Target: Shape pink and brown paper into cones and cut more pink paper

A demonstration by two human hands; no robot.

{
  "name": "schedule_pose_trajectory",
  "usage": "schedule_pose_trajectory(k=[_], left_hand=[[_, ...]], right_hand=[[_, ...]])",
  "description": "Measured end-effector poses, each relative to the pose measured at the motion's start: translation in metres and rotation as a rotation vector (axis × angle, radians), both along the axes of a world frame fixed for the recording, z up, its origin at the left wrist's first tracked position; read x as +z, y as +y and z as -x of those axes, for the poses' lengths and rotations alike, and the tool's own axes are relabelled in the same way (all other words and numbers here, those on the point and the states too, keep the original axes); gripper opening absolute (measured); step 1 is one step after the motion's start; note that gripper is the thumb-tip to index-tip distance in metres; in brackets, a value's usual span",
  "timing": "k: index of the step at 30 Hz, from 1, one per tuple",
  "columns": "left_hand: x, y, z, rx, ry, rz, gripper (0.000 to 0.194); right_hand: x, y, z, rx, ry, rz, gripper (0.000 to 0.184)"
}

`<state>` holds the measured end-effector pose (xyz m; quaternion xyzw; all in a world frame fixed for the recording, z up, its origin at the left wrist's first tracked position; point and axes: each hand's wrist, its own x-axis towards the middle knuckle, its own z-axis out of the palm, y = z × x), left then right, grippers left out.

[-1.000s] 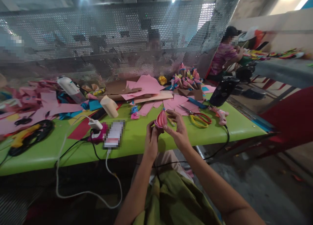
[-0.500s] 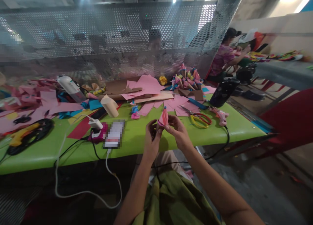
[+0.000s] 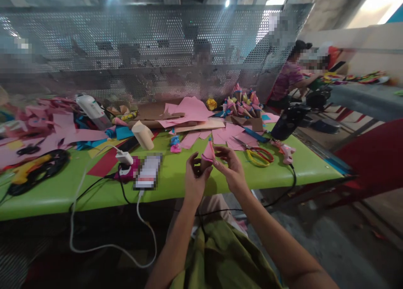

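A: Where is the pink-topped cone [image 3: 208,152]?

B: Left of the scissors [image 3: 260,157], held up over the near part of the green tabletop [image 3: 176,182], between the two hands. Its bluish tip points up, and a darker pink band runs around it above a brown lower part.

A: How do the hands have it?

B: The left hand [image 3: 195,175] pinches the lower part between thumb and fingers. The right hand [image 3: 232,167] is half curled, its thumb by the band; I cannot tell whether it grips too.

A: And close to the scissors?

B: They lie slightly spread, yellow and red handles toward the person. Just right of them is a pink glue gun [image 3: 287,152] with a black cord, and behind that a dark bottle [image 3: 288,123]. Pink paper pieces [image 3: 220,136] lie behind and to their left.

A: Anything farther off?

B: Well behind the scissors, a heap of small cones [image 3: 241,104] in pink, blue and yellow. Well to their left, past a little blue-and-pink piece [image 3: 175,144], a phone [image 3: 147,171] lies with a white cable plugged in.
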<state>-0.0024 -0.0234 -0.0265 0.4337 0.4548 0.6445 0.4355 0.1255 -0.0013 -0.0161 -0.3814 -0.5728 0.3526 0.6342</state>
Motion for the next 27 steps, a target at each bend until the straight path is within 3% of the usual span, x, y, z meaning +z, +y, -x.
schedule_pose_trajectory(k=[3,7,27], left_hand=[[-0.001,0.0,0.001,0.017,0.035,0.003,0.065],[-0.003,-0.001,0.004,0.019,0.064,-0.018,0.065],[-0.012,-0.002,0.009,0.084,0.115,-0.169,0.059]], right_hand=[[0.007,-0.004,-0.002,-0.112,-0.077,-0.165,0.025],[0.015,-0.004,-0.004,-0.105,-0.239,-0.287,0.006],[0.017,-0.003,0.003,-0.07,-0.321,-0.279,0.008]])
